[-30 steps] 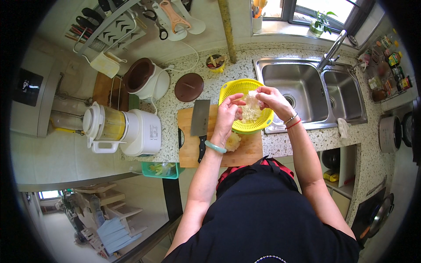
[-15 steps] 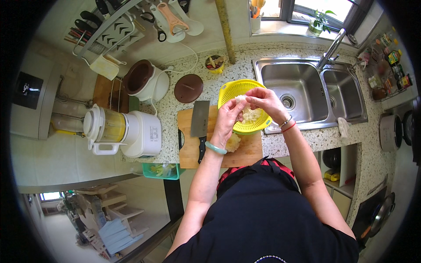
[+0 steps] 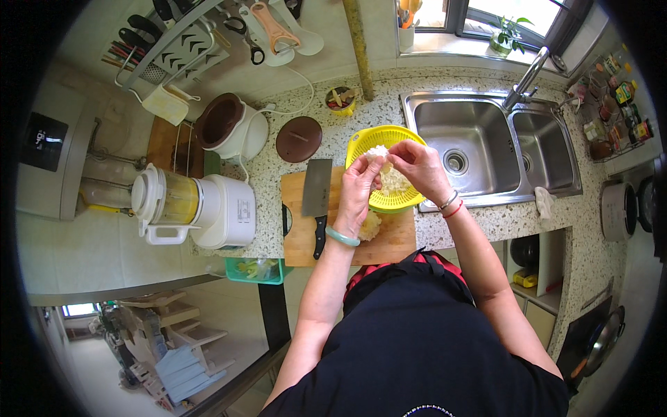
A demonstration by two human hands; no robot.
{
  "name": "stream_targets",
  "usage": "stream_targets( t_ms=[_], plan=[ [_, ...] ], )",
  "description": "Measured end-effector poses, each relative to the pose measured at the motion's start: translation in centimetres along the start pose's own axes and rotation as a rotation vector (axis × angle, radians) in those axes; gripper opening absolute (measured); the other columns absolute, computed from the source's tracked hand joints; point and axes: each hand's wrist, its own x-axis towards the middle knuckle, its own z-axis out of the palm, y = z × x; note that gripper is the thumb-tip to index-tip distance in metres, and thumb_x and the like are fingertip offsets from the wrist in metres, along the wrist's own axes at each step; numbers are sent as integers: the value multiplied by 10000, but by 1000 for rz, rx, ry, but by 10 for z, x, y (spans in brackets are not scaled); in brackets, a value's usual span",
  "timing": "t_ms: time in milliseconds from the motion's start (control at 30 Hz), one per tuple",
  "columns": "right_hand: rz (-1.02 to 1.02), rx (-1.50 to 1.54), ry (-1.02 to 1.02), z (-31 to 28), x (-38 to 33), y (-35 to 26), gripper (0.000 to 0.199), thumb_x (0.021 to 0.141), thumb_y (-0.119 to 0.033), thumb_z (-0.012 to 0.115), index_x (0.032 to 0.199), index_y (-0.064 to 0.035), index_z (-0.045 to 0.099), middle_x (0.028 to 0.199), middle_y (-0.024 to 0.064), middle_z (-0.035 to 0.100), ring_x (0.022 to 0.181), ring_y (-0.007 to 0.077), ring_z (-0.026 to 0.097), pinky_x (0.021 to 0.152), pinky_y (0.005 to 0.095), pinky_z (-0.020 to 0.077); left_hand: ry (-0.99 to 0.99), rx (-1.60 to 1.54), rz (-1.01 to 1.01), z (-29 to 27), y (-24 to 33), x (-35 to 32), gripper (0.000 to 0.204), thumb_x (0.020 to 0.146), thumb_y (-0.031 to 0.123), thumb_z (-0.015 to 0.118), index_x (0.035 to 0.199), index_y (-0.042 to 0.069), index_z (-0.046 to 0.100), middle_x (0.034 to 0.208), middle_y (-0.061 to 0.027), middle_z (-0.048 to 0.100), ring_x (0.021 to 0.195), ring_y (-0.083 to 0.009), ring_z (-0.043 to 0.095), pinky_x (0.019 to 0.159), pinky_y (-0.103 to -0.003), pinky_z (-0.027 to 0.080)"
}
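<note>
My left hand (image 3: 358, 189) is closed on a white, ruffled piece of snow fungus (image 3: 376, 153), held over the yellow colander (image 3: 360, 142). Right against it, my right hand (image 3: 421, 171) has its thumb and fingers pinched together at the piece's edge; whether a shred is between them is hard to make out. White torn bits (image 3: 394, 182) lie in the colander below. A paler yellow, ruffled clump of fungus (image 3: 369, 226) rests on the wooden cutting board (image 3: 396, 243), partly behind my left wrist. A cleaver (image 3: 317, 198) lies on the board left of my left hand.
To the right is a double steel sink (image 3: 479, 132) with a faucet (image 3: 526, 80). Leftward stand a blender (image 3: 201, 208), a white pot (image 3: 243, 132) and its brown lid (image 3: 299, 139). A small yellow container (image 3: 340, 101) sits behind the colander. A green bin (image 3: 257, 271) hangs below the counter edge.
The white piece in my left hand now shows more above the fingertips. My right hand has shifted slightly down, and more white bits show in the colander.
</note>
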Motion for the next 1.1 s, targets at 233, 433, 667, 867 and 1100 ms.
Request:
stream_targets(
  t_ms=[233,433,667,867,1100],
  plan=[
    [-192,-178,55,5,2,4,114,804,-42,645,904,11,644,805,149,648,728,271,653,656,332,523,25,-25,27,1,0,-1,185,864,129,682,1009,83,578,768,48,579,608,-22,520,566,-165,453],
    [-210,-239,42,5,3,1,98,820,-65,622,891,0,634,830,157,632,758,323,630,663,368,510,11,44,92,1,-1,-4,185,875,119,654,1023,67,555,786,37,583,632,-29,519,570,-175,447],
    [-263,-357,36,8,1,10,90,842,-89,601,897,-18,601,851,159,624,787,337,619,677,393,505,-7,159,131,-2,-5,-4,198,880,113,643,1040,44,549,819,18,602,631,-29,509,577,-181,442],
    [-255,-340,-8,7,-1,11,71,859,-80,570,887,-15,579,848,162,618,796,339,613,694,395,502,-1,153,116,-3,-5,-7,227,882,119,641,1069,43,539,816,18,601,628,-30,515,572,-181,445],
    [-252,-296,115,18,-6,20,59,874,-58,551,899,-5,560,824,166,611,782,337,601,708,387,490,-36,57,88,-9,-8,-9,241,888,134,635,1087,53,529,841,4,607,640,-41,529,574,-188,466]
  ],
)
